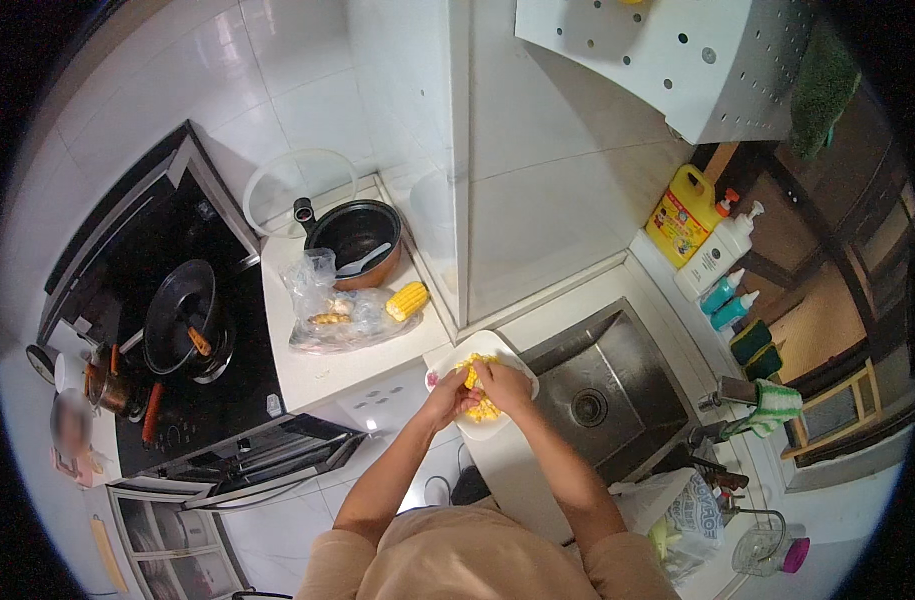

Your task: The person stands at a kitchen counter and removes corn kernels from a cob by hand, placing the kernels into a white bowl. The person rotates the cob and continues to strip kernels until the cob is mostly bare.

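Both my hands meet over a white plate [519,351] at the left edge of the sink. Between them is a piece of corn cob [473,377], partly hidden by the fingers. My left hand [450,395] grips it from the left, while my right hand [504,388] is on it from the right. Loose yellow corn kernels [484,410] lie on the plate under my hands. Another piece of corn [408,301] rests on the counter at the upper left, against a clear plastic bag [367,330] with food inside.
A black-lined pot [360,240] with a pale spoon stands behind the bag. Right of the plate is a steel sink [607,390]. A wok [179,315] sits on the black stove at left. Bottles [716,251] and sponges [754,349] line the right ledge; a plastic bag [678,510] lies lower right.
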